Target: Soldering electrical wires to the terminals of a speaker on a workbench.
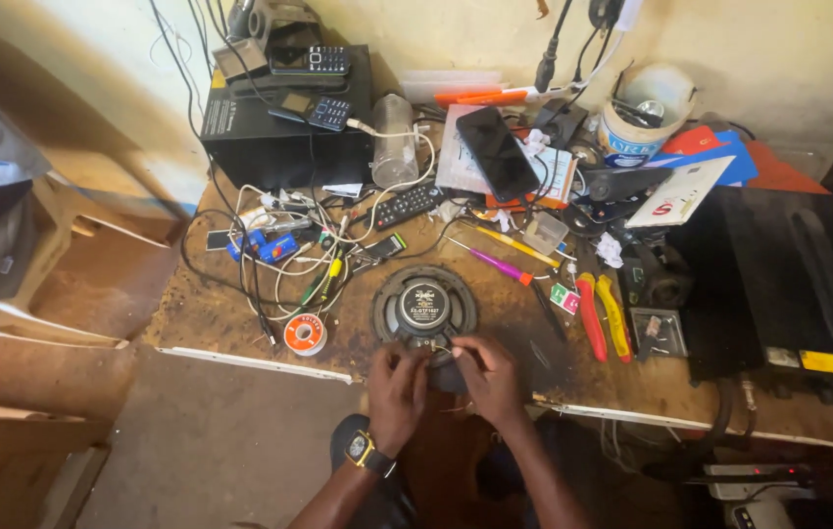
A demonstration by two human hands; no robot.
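Observation:
A round black speaker (423,305) lies magnet-up near the front edge of a worn wooden table (211,313). My left hand (397,392), with a watch on its wrist, rests at the speaker's near rim, fingers curled. My right hand (487,374) is beside it, fingertips pinching a thin wire (443,350) at the speaker's near edge. The two hands almost touch. What the left fingers hold is hidden.
A solder spool (305,334) lies left of the speaker among tangled cables (289,255). Screwdrivers (500,263) and red and yellow pliers (601,315) lie to the right. Black boxes (284,127), phones (497,153), a remote (409,206), a tub (644,122) and a large black unit (779,284) crowd the back and right.

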